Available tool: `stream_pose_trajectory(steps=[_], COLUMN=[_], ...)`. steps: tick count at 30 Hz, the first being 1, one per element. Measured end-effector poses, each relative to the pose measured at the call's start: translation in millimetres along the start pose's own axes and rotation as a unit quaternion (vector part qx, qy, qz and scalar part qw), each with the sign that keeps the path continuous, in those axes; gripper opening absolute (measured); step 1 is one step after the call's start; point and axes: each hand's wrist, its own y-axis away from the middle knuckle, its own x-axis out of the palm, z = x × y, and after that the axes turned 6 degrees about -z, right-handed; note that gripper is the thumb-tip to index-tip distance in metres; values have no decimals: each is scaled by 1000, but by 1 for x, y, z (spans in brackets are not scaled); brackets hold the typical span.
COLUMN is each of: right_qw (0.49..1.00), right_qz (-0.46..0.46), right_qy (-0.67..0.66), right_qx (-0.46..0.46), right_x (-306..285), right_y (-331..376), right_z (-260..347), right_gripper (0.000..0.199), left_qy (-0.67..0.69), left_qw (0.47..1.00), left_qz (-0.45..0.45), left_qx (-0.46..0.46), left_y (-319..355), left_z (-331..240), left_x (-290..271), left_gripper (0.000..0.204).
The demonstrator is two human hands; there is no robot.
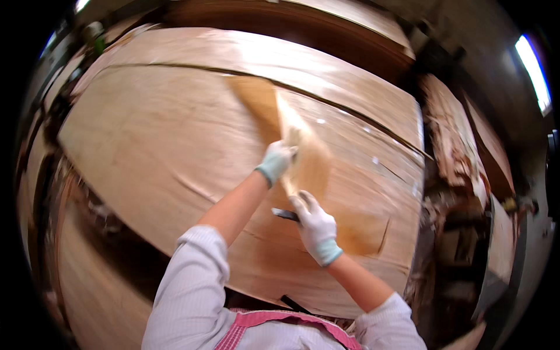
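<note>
A thin, pale strip of wood veneer is lifted and bent over a large veneer-covered panel; it is blurred by motion. My left hand, in a white glove with a pale green cuff, is closed on its near-left edge. Lower and to the right, my right hand, gloved alike, pinches the strip's near end. A small dark tool with a shiny tip sticks out leftward from under my right fingers; its exact kind is unclear. Darker orange-brown wood shows beside and beneath the strip.
A long dark seam crosses the panel's far part, with small white flecks near it. Beyond stands a stack of boards. Ragged veneer sheets lie at the right. Another board sits low at the left.
</note>
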Motion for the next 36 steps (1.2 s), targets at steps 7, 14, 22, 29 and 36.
stream_pose_trajectory(steps=[7,14,22,29,36], right_qw=[974,972,962,964,975], right_qz=[165,168,208,212,150], right_qy=[-144,-16,27,31,-159], right_qx=[53,166,175,155,35], right_x=[7,109,107,121,155], right_y=[40,10,20,5,-35], right_z=[63,-29,-28,-38,92], right_gripper=[34,25,46,29,37], left_qy=[-107,-198,-12,-3,-25], left_qw=[937,756,490,373,529], left_qz=[-212,-489,-852,-923,-830], left_qx=[256,388,182,99,178], left_y=[-81,41,433,640,651], left_z=[-141,-266,-241,-134,-79], left_x=[-203,-518,-651,-668,-687], left_gripper=[36,38,48,44,44])
